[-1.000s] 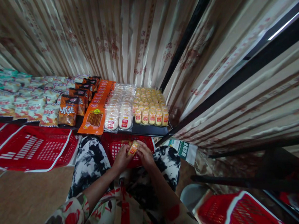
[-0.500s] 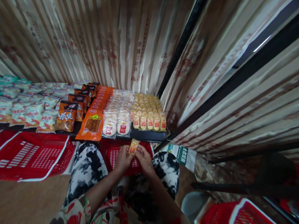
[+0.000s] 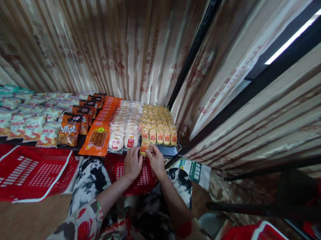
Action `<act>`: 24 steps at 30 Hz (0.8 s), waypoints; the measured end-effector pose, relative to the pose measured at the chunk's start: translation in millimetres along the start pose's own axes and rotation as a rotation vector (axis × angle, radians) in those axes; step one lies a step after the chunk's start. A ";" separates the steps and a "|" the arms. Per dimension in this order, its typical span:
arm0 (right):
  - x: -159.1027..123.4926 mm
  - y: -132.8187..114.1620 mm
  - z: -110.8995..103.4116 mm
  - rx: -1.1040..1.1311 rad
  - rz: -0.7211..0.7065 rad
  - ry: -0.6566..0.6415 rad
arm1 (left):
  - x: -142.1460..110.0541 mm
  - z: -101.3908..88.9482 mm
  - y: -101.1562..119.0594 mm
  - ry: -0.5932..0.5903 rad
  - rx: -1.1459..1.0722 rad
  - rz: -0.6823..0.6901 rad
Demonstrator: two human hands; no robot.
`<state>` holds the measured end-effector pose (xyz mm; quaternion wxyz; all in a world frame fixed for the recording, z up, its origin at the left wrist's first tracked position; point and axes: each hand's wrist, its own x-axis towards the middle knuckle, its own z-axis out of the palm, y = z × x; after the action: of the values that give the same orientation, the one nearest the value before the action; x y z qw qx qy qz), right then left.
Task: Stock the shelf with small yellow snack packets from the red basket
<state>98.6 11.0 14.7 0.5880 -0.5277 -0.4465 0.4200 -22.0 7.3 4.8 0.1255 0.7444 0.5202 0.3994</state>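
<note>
Both my hands pinch one small yellow snack packet [image 3: 144, 147] at the front edge of the black shelf [image 3: 170, 151]. My left hand [image 3: 132, 164] grips its left side and my right hand [image 3: 155, 159] its right side. The packet sits just in front of the rows of matching yellow packets [image 3: 158, 124]. Beside those rows lie white round cake packets [image 3: 124, 131]. A red basket [image 3: 142, 175] rests on my lap under my wrists.
Further left on the shelf lie a long orange packet [image 3: 98, 133], dark orange bags [image 3: 70, 128] and several pale bags [image 3: 19, 117]. Another red basket [image 3: 30, 173] lies on the floor at left, a third [image 3: 251, 235] at bottom right. Striped curtains [image 3: 118, 46] hang behind.
My hands have carried the yellow packet up and forward from over the lap basket to the shelf's front edge, next to the yellow rows.
</note>
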 end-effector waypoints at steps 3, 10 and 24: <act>11.5 1.5 1.8 -0.043 -0.028 0.016 | 8.4 1.1 -2.4 0.060 0.103 0.108; 28.3 15.1 6.3 -0.260 -0.133 0.085 | 20.4 11.6 -14.4 0.031 0.190 0.202; 37.1 23.4 6.9 -0.399 -0.113 0.076 | 33.5 20.3 -33.9 -0.025 0.206 0.328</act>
<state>100.6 50.6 -5.3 0.5111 -0.6232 -0.5271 0.2694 -25.4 55.8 -13.2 -0.0117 0.8330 0.4284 0.3499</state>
